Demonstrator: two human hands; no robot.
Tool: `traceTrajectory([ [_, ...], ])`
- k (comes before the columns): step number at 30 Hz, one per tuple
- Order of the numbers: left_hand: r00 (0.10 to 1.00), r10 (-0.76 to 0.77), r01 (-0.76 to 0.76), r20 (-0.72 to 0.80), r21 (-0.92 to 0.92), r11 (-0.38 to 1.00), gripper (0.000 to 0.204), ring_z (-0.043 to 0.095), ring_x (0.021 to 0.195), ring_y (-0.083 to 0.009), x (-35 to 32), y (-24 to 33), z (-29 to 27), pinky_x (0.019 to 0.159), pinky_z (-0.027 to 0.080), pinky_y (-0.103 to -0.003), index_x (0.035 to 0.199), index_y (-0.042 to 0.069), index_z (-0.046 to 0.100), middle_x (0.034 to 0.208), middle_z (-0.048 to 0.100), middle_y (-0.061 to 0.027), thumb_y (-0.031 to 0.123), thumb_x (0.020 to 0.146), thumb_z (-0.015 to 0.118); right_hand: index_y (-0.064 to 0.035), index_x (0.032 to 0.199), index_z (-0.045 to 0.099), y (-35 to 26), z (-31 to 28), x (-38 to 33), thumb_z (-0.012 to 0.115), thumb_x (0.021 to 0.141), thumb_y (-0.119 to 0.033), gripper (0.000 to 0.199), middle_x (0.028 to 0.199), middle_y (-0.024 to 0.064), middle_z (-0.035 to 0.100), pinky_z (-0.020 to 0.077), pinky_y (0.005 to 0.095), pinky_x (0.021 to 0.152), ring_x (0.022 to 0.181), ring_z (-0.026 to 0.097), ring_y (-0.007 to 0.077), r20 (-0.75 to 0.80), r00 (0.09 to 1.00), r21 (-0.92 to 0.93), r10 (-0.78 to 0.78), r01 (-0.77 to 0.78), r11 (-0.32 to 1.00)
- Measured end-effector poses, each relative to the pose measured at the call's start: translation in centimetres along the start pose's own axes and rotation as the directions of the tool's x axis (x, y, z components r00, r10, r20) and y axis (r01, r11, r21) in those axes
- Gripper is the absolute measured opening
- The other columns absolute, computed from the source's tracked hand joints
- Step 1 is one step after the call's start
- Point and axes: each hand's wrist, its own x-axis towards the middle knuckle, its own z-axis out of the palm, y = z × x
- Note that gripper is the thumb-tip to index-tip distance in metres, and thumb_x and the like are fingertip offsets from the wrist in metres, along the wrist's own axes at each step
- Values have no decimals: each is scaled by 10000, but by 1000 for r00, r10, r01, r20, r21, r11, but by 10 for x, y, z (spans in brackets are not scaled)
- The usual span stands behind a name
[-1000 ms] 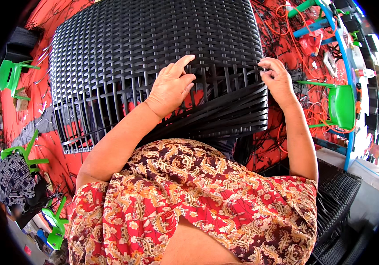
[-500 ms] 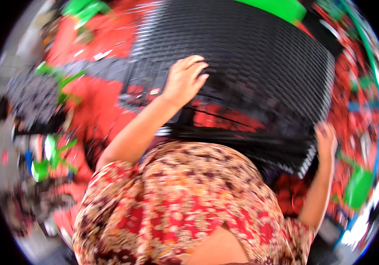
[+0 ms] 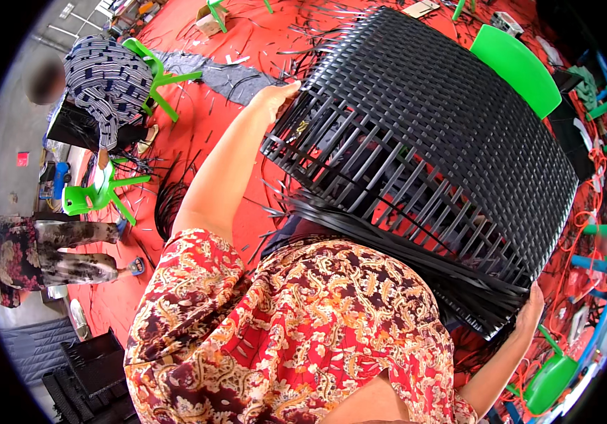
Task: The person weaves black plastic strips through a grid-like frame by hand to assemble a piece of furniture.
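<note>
A large black woven panel (image 3: 430, 99) of flat plastic strips fills the space before me, tilted with its left end farther off. Its weave is dense on the far part; near me it opens into bare parallel bars (image 3: 388, 177). A bundle of loose black strips (image 3: 381, 233) hangs along the near edge by my waist. My left hand (image 3: 280, 99) is closed round the panel's left edge, some fingers hidden behind it. At the near right corner my right hand (image 3: 531, 311) grips the other edge, its fingers partly out of sight.
Green chairs (image 3: 519, 67) stand behind the panel and at the lower right (image 3: 551, 381). On the left a person in a patterned shirt (image 3: 109, 78) bends over black work beside a green chair (image 3: 98, 191). Strip scraps litter the red floor covering (image 3: 225, 184). Another person's legs (image 3: 77, 247) show nearby.
My left hand has gone from over the weave to the panel's left edge and closed on it. In the view, the panel has turned and shifted right; my right hand stays at its right corner.
</note>
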Motion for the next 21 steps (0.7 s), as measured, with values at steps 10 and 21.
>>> traceTrajectory([
  [10, 952, 205, -275, -228, -342, 898, 51, 649, 638, -221, 18, -1, 16, 600, 534, -357, 779, 1, 642, 758, 670, -115, 26, 756, 680, 0, 1072, 606, -6, 30, -20, 608, 894, -278, 331, 996, 40, 616, 436, 283, 846, 910, 564, 130, -214, 975, 6, -55, 58, 998],
  [21, 735, 478, -570, -481, -56, 820, 80, 584, 561, -154, 46, 0, 7, 500, 462, -256, 754, 39, 619, 671, 613, -47, 85, 744, 684, -58, 1204, 552, -130, 171, -89, 672, 773, -123, 452, 1286, 118, 506, 354, 366, 1018, 1200, 463, 269, 189, 720, -765, -668, 534, 360],
])
